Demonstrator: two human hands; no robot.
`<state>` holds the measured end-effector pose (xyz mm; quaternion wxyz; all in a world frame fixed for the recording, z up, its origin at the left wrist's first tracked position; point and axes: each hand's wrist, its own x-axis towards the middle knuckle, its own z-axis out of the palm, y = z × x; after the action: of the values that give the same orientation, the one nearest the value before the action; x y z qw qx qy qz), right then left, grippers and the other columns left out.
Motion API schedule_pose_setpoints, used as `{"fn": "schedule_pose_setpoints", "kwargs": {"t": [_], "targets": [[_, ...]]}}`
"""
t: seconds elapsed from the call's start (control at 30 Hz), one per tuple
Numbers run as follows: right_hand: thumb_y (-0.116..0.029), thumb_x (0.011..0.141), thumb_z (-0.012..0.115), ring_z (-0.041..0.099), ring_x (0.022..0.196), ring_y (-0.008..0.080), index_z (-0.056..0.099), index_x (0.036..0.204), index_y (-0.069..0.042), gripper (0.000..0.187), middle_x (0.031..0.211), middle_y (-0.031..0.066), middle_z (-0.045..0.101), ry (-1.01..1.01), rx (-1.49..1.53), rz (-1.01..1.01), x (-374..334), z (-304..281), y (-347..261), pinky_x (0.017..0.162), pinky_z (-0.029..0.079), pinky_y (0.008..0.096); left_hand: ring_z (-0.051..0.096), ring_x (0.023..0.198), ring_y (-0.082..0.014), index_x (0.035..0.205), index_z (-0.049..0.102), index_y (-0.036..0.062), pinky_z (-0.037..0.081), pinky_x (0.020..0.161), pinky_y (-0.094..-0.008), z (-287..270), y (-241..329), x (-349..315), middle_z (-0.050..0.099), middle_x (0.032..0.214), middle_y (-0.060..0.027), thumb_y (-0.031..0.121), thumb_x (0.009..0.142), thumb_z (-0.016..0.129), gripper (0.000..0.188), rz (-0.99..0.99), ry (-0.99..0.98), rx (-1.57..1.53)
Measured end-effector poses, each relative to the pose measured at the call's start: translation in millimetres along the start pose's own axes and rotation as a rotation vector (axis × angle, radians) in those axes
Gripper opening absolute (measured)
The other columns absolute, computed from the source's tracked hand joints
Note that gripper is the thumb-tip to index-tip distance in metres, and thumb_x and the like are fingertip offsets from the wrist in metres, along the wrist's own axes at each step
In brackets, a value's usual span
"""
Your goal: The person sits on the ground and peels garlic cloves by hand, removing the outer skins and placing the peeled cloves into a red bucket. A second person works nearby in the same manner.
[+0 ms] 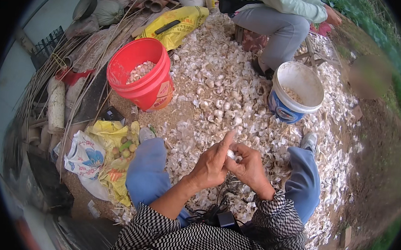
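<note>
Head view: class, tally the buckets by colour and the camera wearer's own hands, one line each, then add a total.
Red bucket: 1
White-and-blue bucket: 1
Wearer's hands: 2 (left hand, right hand)
Total: 4

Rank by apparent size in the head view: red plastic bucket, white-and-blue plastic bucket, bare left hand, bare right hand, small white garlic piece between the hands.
1. Red bucket
2. White-and-blue bucket
3. Left hand and right hand: too alike to rank
4. Garlic piece
</note>
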<state>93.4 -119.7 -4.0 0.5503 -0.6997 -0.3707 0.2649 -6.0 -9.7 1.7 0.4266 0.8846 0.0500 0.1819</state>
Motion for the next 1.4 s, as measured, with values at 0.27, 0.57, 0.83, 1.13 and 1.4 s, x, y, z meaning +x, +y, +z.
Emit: {"fn": "schedule_pose_setpoints", "kwargs": {"t": [0.27, 0.57, 0.83, 1.13, 1.4], "targets": [[-0.015, 0.072, 0.055, 0.062, 0.067, 0.0259, 0.06, 0.095, 0.005, 0.031, 0.078, 0.0206, 0.062, -0.025, -0.079, 0.012, 2, -2, -5, 0.063, 0.048, 0.0324, 0.05, 0.106, -0.0404, 0.136, 0.021, -0.0007, 0.042, 0.088, -0.041, 9, -10, -6, 0.048, 0.114, -0.0283, -0.01, 0.065, 0.049, 0.077, 0.043, 0.028, -0.038], [-0.009, 0.081, 0.058, 0.046, 0.053, 0.0079, 0.056, 0.092, -0.002, 0.013, 0.067, 0.0034, 0.052, -0.041, 0.829, 0.513, 15, 29, 1, 0.039, 0.03, 0.0157, 0.047, 0.113, -0.0211, 0.131, 0.035, 0.0005, 0.036, 0.097, -0.0319, -27, -20, -35, 0.045, 0.126, -0.0126, -0.002, 0.076, 0.057, 0.059, -0.233, 0.155, -0.601], [-0.018, 0.09, 0.049, 0.055, 0.071, 0.0181, 0.049, 0.099, -0.003, 0.018, 0.076, 0.0058, 0.055, -0.102, 0.992, 0.646, 136, 126, 17, 0.065, 0.05, 0.0291, 0.055, 0.082, -0.0149, 0.108, 0.045, 0.0014, 0.047, 0.079, -0.0335, -99, -31, -41, 0.055, 0.09, -0.0074, -0.001, 0.081, 0.054, 0.028, -0.359, 1.005, -1.52], [-0.026, 0.09, 0.051, 0.056, 0.082, 0.0168, 0.047, 0.111, 0.007, 0.039, 0.099, 0.0132, 0.055, -0.155, 0.487, 0.106, 202, 116, -116, 0.072, 0.048, 0.0289, 0.052, 0.099, -0.0197, 0.129, 0.029, -0.0057, 0.043, 0.091, -0.0368, -102, -19, -26, 0.05, 0.111, -0.0113, -0.006, 0.079, 0.047, 0.053, -0.218, 0.854, -1.358], [-0.015, 0.083, 0.063, 0.056, 0.071, 0.0078, 0.06, 0.096, 0.0, 0.021, 0.082, 0.0029, 0.062, -0.152, 0.238, -0.004, 43, 23, -68, 0.06, 0.045, 0.0213, 0.051, 0.096, -0.0129, 0.128, 0.035, 0.0015, 0.047, 0.08, -0.0255, -51, -1, -13, 0.047, 0.115, -0.0084, -0.01, 0.078, 0.05, 0.053, -0.134, 0.443, -1.043]]}}
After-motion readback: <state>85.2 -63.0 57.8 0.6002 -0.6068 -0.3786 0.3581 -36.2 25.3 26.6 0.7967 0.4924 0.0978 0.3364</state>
